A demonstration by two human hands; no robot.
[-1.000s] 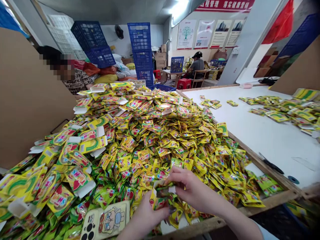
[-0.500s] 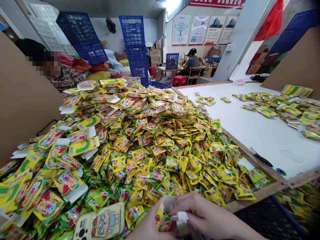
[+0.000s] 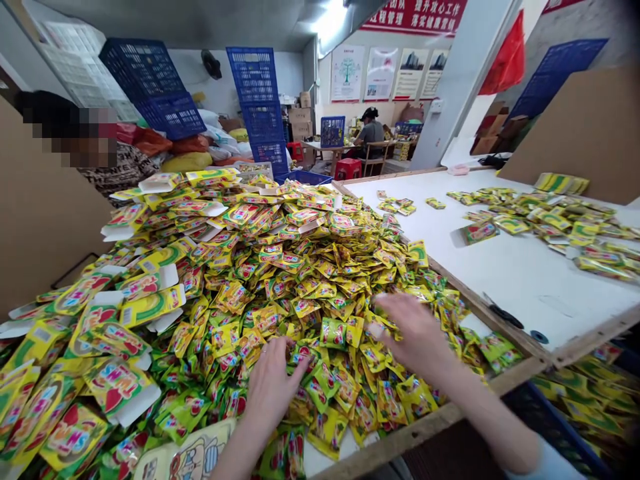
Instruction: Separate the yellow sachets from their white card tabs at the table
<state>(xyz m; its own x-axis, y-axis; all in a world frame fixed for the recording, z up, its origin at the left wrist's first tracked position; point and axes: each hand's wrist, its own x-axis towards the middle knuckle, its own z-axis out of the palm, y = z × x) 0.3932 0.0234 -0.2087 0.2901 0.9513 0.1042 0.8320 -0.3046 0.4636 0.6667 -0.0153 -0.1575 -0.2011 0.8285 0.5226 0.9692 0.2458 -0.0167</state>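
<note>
A heap of small yellow and green snack packets (image 3: 325,290) fills the space in front of me. My left hand (image 3: 275,377) reaches down onto its near part, thumb and fingers apart around a green packet (image 3: 303,352), with no firm grip visible. Farther right, my right hand (image 3: 413,330) hovers over or touches the yellow packets, blurred, its thumb away from the fingers. Something white shows at its thumb. Printed cartons with open white flaps (image 3: 120,390) lie along the heap's left side. A phone in a cartoon case (image 3: 185,453) is partly behind my left forearm.
A wooden rim (image 3: 510,327) divides the heap from a white tabletop (image 3: 440,233) holding flat cartons, black scissors (image 3: 503,313) and a small dark ring (image 3: 539,337). A blue crate (image 3: 560,427) stands below at right. A co-worker (image 3: 120,167) is behind the cardboard at left.
Both hands have left the carton they were holding low in front and spread apart onto the heap. A carton with a white flap now appears at the white tabletop. The view has shifted slightly.
</note>
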